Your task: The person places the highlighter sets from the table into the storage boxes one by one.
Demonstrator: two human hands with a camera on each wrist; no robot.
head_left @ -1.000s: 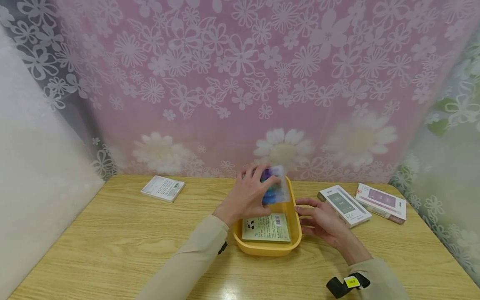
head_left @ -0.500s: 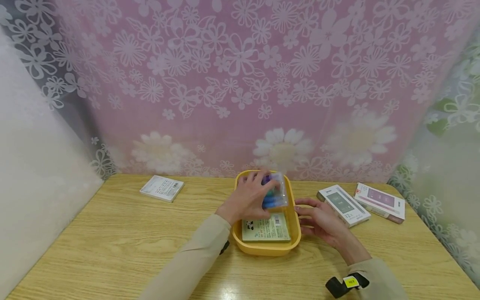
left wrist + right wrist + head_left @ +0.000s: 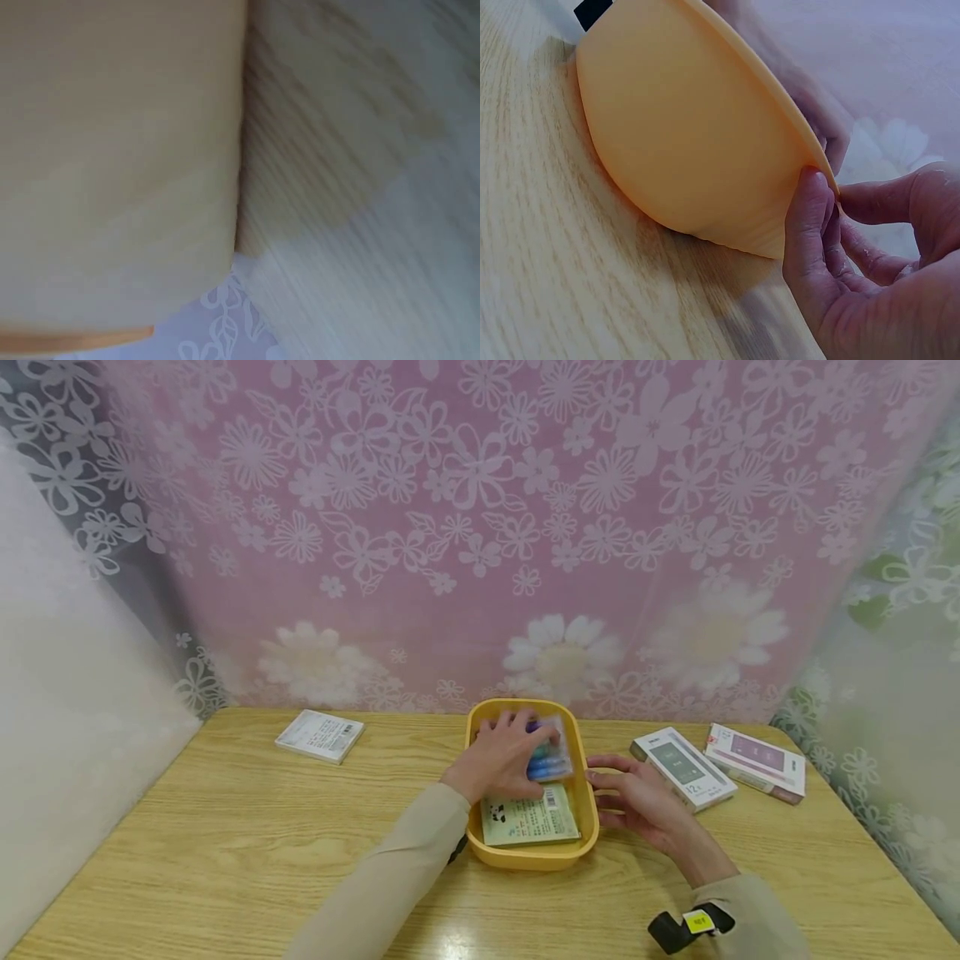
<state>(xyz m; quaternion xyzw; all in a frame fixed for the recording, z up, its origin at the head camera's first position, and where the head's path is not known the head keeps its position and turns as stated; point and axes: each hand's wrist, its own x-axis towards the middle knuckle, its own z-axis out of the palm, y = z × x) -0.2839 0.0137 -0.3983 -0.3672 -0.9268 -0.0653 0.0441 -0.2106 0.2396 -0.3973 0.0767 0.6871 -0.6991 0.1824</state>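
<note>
In the head view, a yellow plastic basket (image 3: 532, 863) stands on the table. Over its far half my left hand (image 3: 501, 758) grips a clear flat pack (image 3: 551, 750) with purple and blue contents, lowered inside the rim. What exactly the pack contains is too blurred to tell. A pale green packet (image 3: 528, 822) with a panda picture lies in the near half, partly under that hand. My right hand (image 3: 637, 797) touches the basket's right side with spread fingers; the right wrist view shows fingertips (image 3: 810, 191) against the outer wall, near the rim.
To the right lie a white box with a grey-green panel (image 3: 686, 768) and another with a purple panel (image 3: 757, 762). A small white packet (image 3: 320, 736) sits at the far left. A flowered curtain (image 3: 420, 568) hangs behind the table (image 3: 262, 860).
My left hand has lowered the clear pack deeper into the basket's far half and slightly nearer me. My right hand stays at the basket's side.
</note>
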